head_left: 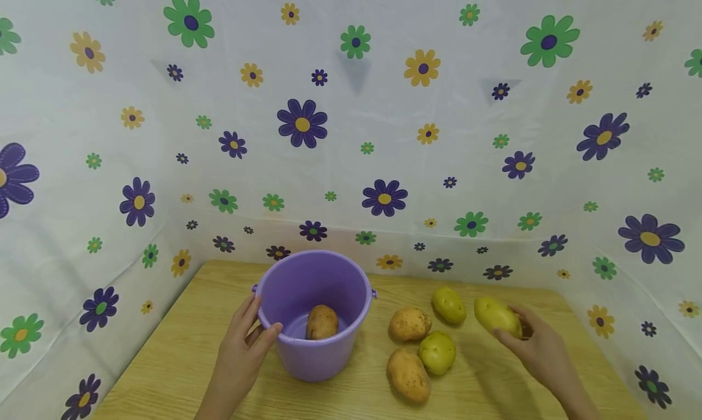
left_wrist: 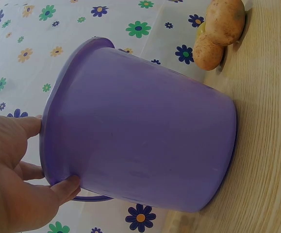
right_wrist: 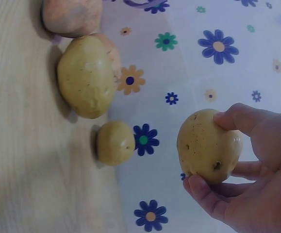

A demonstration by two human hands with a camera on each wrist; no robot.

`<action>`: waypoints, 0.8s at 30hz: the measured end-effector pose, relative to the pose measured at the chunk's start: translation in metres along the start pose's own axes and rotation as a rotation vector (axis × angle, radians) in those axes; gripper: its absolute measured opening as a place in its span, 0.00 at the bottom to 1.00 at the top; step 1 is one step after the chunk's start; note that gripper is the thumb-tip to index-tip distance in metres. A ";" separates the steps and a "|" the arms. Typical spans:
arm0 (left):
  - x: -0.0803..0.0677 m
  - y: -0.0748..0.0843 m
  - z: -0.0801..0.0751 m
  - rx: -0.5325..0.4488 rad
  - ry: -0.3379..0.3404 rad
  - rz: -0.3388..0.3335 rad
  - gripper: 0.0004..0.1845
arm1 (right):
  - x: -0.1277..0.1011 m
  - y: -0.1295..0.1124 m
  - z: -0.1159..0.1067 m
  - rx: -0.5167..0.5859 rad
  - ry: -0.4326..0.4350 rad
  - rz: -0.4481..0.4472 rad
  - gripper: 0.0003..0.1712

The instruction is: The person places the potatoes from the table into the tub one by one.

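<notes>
A purple bucket (head_left: 315, 359) stands upright on the wooden table, with one brown potato (head_left: 322, 322) inside. My left hand (head_left: 238, 347) holds the bucket's rim at its near left side; in the left wrist view the left hand (left_wrist: 19, 179) has its fingertips on the rim and outer wall. My right hand (head_left: 540, 350) grips a yellow-green potato (head_left: 496, 315) above the table's right part. In the right wrist view that potato (right_wrist: 208, 145) sits between thumb and fingers. Beside the bucket lie two brown potatoes (head_left: 408, 376) and two yellow-green potatoes (head_left: 437, 353).
The wooden table (head_left: 181, 347) runs back to a white flowered cloth (head_left: 340, 164), which hangs behind it and along both sides. A small purple lug (head_left: 374, 294) sticks out from the bucket's right rim. In the left wrist view a purple handle (left_wrist: 94, 198) shows beside the bucket.
</notes>
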State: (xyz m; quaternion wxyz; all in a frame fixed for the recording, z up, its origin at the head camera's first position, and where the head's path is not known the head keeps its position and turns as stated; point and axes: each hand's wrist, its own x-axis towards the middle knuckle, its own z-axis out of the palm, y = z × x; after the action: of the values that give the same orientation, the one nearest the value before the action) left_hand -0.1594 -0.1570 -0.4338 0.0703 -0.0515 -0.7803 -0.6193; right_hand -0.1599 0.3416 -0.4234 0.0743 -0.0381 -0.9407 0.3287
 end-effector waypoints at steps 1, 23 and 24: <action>0.000 0.000 0.000 0.000 0.000 0.000 0.43 | 0.001 -0.002 -0.002 0.003 0.001 -0.003 0.44; -0.001 0.003 0.000 0.010 -0.002 -0.011 0.43 | 0.014 -0.037 -0.039 -0.006 0.095 -0.138 0.41; -0.001 0.003 0.000 0.010 -0.003 -0.008 0.43 | 0.014 -0.038 -0.040 -0.008 0.095 -0.136 0.41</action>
State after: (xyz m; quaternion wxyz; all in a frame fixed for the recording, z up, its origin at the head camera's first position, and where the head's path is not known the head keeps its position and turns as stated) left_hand -0.1578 -0.1567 -0.4307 0.0671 -0.0489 -0.7838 -0.6154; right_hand -0.1683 0.3385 -0.3670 0.1411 0.0101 -0.9379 0.3168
